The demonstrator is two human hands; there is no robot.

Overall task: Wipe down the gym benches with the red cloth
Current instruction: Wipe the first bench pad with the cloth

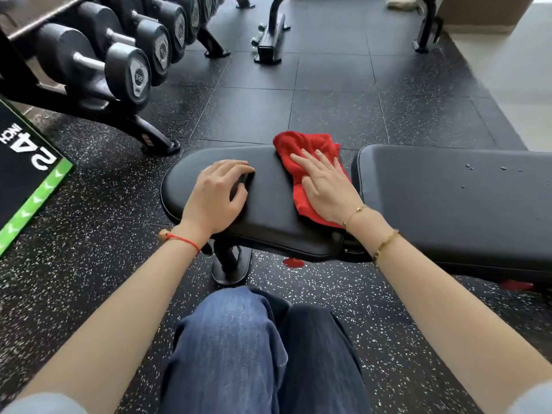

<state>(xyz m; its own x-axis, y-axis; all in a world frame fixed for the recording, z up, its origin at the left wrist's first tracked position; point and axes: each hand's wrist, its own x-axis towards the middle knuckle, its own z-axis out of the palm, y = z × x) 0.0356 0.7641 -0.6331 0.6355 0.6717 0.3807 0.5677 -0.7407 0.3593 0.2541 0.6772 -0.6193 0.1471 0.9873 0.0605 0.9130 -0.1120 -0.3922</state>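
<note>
The red cloth [301,162] is pressed flat against the far right part of the seat pad [268,210] by the right hand [325,186], whose fingers are spread straight. The left hand [219,194] is rested on the pad with fingers loosely curled and nothing gripped, so the worktop is steadied. The step is probably best done with even palm pressure, in overlapping passes drawn across the whole pad, edges included. The long back pad [448,198], where small droplets can be seen, appears not yet wiped.

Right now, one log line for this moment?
phase: wiping | right hand: flat on red cloth | left hand: resting on seat pad
</note>
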